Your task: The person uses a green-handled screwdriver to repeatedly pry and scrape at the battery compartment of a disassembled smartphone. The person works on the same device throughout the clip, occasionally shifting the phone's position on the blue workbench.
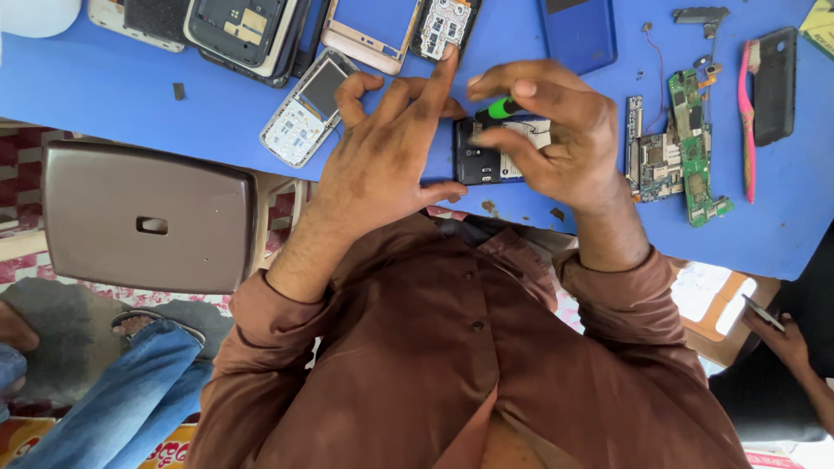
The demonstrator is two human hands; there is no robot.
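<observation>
**Opened phone worked on with small screwdriver at counter edge**

Roughly centred on the near edge of the blue counter (104, 87), a small dark phone (476, 161) with its back removed is lying flat, partly hidden under both hands. The left hand (391, 148) is spread open over the phone's left end, thumb pressed against the near-left corner, index finger stretched far; nothing is gripped by it. The right hand (556, 139) is closed around a green-handled screwdriver (501, 108), pinched between thumb and fingers (521, 89), tip hidden behind the hand.

Handling, as judged: the phone is light, stiff and fragile with internals exposed; smooth casing likely to slip on the counter. It is best taken by the long side edges, not by the open back. The screwdriver is thin and light, easily rolled.

Around: a silver keypad frame (304, 108) just left of the left hand; a pile of opened phone shells (243, 30) far left; a blue phone back (578, 30) far; green circuit boards (695, 139) and a grey board (651, 161) just right of the right hand; a pink toothbrush (745, 122) and black cover (775, 82) further right. Tiny loose bits are scattered near the phone. A brown stool (143, 217) stands below the counter at left. Another person's hand (786, 339) is seen lower right, well apart.
</observation>
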